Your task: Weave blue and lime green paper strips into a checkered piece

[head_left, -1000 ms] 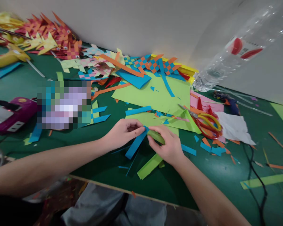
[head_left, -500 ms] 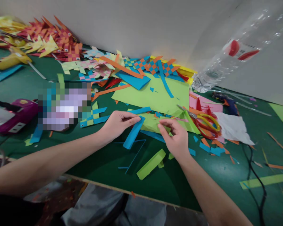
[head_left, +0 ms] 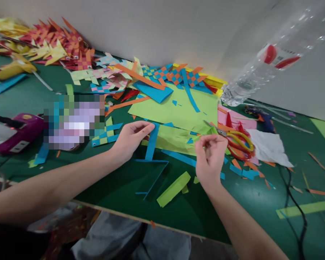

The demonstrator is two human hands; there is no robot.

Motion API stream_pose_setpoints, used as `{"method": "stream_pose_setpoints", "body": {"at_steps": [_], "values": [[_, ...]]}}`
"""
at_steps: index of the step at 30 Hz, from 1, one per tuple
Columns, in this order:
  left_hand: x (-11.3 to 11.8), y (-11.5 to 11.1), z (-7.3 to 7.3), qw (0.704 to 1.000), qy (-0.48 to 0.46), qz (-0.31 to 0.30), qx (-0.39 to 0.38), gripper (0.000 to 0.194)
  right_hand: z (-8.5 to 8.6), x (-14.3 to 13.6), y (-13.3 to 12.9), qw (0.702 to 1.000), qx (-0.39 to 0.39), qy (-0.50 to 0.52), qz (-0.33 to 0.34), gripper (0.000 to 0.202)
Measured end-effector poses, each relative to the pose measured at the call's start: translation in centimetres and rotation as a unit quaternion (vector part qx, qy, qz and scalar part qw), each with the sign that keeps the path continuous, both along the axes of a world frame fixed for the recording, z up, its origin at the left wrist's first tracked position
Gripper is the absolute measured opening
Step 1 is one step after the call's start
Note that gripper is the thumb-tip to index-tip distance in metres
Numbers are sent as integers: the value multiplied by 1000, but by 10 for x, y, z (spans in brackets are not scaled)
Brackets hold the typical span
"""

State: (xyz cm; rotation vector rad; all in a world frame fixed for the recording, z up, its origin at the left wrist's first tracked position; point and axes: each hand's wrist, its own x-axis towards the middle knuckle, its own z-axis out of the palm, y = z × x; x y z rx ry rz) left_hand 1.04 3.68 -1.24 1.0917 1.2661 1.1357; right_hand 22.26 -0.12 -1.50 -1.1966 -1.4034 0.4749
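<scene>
My left hand (head_left: 132,141) is closed in a pinch on the top end of a blue paper strip (head_left: 151,144), which hangs down towards me. Over to the right, my right hand (head_left: 211,155) has its fingers curled together beside a crumpled green piece of paper; what they hold, if anything, is hidden. Between the hands lies a long light-green paper strip (head_left: 170,139) with small scraps on it. Yellow-and-red scissors (head_left: 241,141) rest just beyond my right hand. A woven blue-and-green paper fish (head_left: 104,137) lies left of my left hand.
Large green paper (head_left: 176,108) and woven paper fish (head_left: 176,76) lie at the back by the wall. A plastic bottle (head_left: 249,77) leans at right. A yellow glue gun (head_left: 14,68) and purple power socket (head_left: 21,131) sit left. A folded green strip (head_left: 173,189) lies in front.
My left hand has moved slightly left and away from me with the blue strip, which now hangs more upright. My right hand has shifted right, widening the gap between the hands.
</scene>
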Motion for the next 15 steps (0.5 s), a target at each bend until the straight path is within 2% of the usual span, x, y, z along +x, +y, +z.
{"method": "stream_pose_setpoints", "body": {"at_steps": [2,4,6,8,11,15], "values": [[0,2,-1,1000,-7,8,1,23,4,0,-2,999,3,-47,26,10],[0,5,-2,1000,-14,15,2,26,8,0,-5,985,-7,-152,87,6],[0,8,-3,999,-25,26,2,29,10,-3,-7,952,-18,-265,154,11],[-1,10,-3,999,-39,29,0,31,10,-7,-9,921,-26,-337,194,25],[-1,11,-4,999,-41,27,-1,29,6,-13,-12,897,-31,-387,210,31],[-2,11,-4,999,-41,27,-7,29,3,-15,-14,891,-54,-389,227,18]]}}
